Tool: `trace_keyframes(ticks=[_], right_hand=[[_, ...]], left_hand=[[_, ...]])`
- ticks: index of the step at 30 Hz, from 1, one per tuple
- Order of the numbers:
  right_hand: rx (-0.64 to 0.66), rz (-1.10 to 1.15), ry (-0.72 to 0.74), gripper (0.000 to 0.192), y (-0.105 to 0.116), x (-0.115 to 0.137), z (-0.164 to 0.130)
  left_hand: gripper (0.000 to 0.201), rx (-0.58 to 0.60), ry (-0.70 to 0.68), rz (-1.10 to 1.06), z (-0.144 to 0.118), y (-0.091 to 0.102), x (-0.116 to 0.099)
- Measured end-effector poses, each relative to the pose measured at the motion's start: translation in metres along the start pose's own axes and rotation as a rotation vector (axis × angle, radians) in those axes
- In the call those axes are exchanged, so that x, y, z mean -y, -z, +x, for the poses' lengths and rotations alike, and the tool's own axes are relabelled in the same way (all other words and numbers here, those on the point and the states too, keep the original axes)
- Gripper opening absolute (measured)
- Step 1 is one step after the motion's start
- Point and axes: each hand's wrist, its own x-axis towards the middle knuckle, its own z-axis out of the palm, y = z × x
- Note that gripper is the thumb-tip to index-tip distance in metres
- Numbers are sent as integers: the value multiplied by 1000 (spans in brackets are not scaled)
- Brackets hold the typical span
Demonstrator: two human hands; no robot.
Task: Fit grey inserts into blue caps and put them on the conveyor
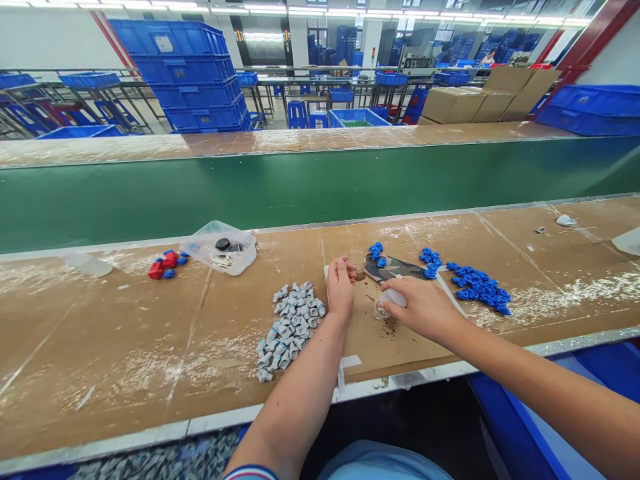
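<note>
The right hand (423,305) grasps a translucent white container (394,297) at the small clear cup (382,309), apparently pouring; the next move likely requires steady tilt; the left hand's (341,288) grip cannot be determined.

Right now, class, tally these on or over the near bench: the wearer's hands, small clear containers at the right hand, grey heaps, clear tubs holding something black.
Hands: 2
Small clear container: 1
Grey heap: 1
Clear tub: 1
Total: 5

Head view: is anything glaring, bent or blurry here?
Head view: ceiling lights glare white along the top; same view, the stack of blue crates leans outward, probably lens stretch; same view, the right hand looks fairly sharp, while far-off blue stacks look soft.
</note>
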Motion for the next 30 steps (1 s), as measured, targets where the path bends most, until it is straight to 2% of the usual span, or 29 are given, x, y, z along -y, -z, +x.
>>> trace_keyframes(ticks=[14,20,22,25,27,30], right_hand=[[8,14,16,24,1,2,1],[5,3,5,24,0,3,2],[2,-10,6,25,-1,4,2],[12,-18,-3,26,0,4,3],[18,-16,-5,27,0,4,3],[16,-12,22,27,1,4,4]], left_hand=[[29,0,9,14,-1,0,-2],[18,31,59,19,0,0,-7],[16,84,119,49,0,3,-12],[30,213,188,148,-9,16,-20],[35,345,167,246,-21,27,-25],[41,531,60,426,-45,37,-26]])
